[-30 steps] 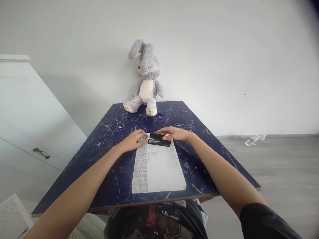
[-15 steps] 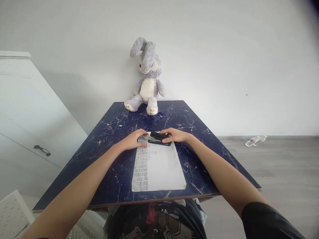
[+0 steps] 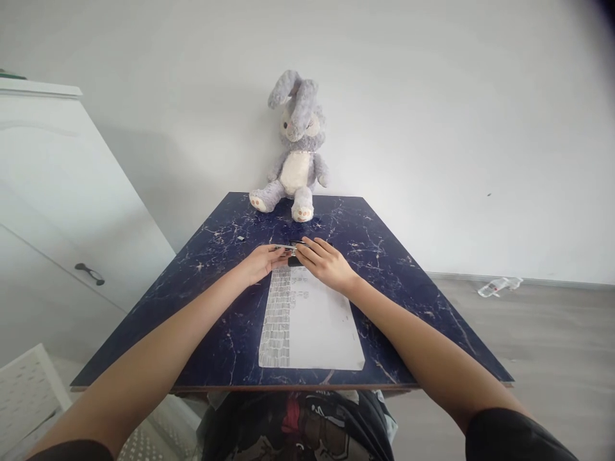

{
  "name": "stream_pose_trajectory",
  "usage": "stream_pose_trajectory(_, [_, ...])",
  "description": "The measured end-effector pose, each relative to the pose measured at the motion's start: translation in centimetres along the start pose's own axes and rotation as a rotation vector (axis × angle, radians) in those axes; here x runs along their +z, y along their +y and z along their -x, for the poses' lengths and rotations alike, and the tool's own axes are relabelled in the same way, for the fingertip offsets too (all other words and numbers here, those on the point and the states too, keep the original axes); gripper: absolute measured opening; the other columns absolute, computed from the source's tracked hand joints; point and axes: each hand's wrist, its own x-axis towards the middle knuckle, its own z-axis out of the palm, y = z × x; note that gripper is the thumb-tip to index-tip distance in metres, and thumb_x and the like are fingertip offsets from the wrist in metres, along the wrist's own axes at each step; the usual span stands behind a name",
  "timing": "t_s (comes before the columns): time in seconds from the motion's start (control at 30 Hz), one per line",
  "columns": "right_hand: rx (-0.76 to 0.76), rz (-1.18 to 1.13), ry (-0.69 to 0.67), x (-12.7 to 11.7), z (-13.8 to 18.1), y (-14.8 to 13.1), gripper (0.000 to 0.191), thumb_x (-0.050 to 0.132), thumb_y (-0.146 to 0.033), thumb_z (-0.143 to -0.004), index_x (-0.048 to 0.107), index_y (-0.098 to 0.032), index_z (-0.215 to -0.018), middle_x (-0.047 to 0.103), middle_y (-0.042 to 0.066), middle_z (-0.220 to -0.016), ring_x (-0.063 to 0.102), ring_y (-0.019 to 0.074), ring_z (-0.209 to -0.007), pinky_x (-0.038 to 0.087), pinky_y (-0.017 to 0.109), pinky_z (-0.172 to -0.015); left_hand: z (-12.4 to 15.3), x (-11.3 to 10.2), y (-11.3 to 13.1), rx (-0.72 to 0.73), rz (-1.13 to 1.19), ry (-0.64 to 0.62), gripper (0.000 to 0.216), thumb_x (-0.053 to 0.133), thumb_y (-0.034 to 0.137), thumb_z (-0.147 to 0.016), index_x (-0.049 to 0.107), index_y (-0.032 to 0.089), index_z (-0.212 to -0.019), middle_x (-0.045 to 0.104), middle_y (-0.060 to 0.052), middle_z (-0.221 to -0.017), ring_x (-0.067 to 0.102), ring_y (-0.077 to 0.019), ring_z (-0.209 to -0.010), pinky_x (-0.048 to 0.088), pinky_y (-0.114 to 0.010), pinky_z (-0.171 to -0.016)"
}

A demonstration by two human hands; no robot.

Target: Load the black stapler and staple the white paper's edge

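My right hand (image 3: 325, 264) has slid left over the stapler (image 3: 294, 252), covering most of it, fingers flat on top. My left hand (image 3: 259, 261) pinches its metal end. It sits at the paper's (image 3: 307, 320) far edge, mid-table (image 3: 216, 256).

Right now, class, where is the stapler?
In the head view the stapler sits at the far edge of the paper, mid-table, between the left hand and the right hand, which covers most of it.
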Motion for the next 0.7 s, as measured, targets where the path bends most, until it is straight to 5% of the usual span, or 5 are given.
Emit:
stream_pose_trajectory(0.13, [0.191,-0.042,0.068,-0.1,-0.3,-0.3,0.041,0.044,-0.003,-0.097,0.064,-0.018,-0.13,0.061,0.013,-0.142,0.053,0.0317,-0.137,0.044,0.051,-0.115,-0.2,-0.3,-0.1,0.005,-0.06,0.125,0.011,0.079,0.017,-0.087,0.073,0.009,-0.093,0.078,-0.016,-0.101,0.076,-0.0224,-0.097,0.057,-0.041,-0.105])
stream_pose_trajectory(0.3, [0.709,-0.308,-0.088,-0.2,-0.2,0.8,0.012,0.067,-0.017,-0.082,0.069,-0.017,-0.094,0.071,0.007,-0.095,0.066,0.0233,-0.08,0.051,0.033,-0.07,0.4,-0.6,0.6,0.347,-0.215,0.434,0.025,0.079,0.031,-0.088,0.067,0.012,-0.098,0.079,-0.014,-0.096,0.078,-0.0237,-0.084,0.063,-0.046,-0.092])
stream_pose_trajectory(0.43, [0.599,-0.431,-0.21,-0.5,-0.1,1.2,0.016,0.076,-0.027,-0.081,0.07,-0.017,-0.092,0.07,0.006,-0.091,0.064,0.0227,-0.08,0.049,0.032,-0.072,1.7,0.5,1.7,0.523,-0.423,0.44,0.044,0.082,0.045,-0.084,0.064,0.018,-0.113,0.079,-0.011,-0.097,0.079,-0.0275,-0.088,0.064,-0.042,-0.084])
stream_pose_trajectory(0.57, [0.402,-0.468,0.117,-1.5,-0.4,0.7,0.049,0.075,-0.045,-0.091,0.063,-0.02,-0.131,0.067,0.012,-0.12,0.064,0.0285,-0.109,0.054,0.042,-0.094,3.2,2.5,2.1,0.59,-0.614,0.317,0.043,0.08,0.047,-0.086,0.059,0.024,-0.115,0.08,-0.006,-0.096,0.079,-0.0266,-0.093,0.061,-0.038,-0.088])
stream_pose_trajectory(0.7, [0.091,-0.385,0.233,-1.8,-0.4,0.0,0.037,0.062,-0.038,-0.102,0.061,-0.027,-0.138,0.064,0.011,-0.129,0.061,0.0268,-0.119,0.053,0.046,-0.103,4.3,4.4,1.3,0.612,-0.758,0.146,0.034,0.077,0.044,-0.088,0.058,0.025,-0.109,0.08,-0.002,-0.091,0.078,-0.0237,-0.086,0.06,-0.035,-0.085])
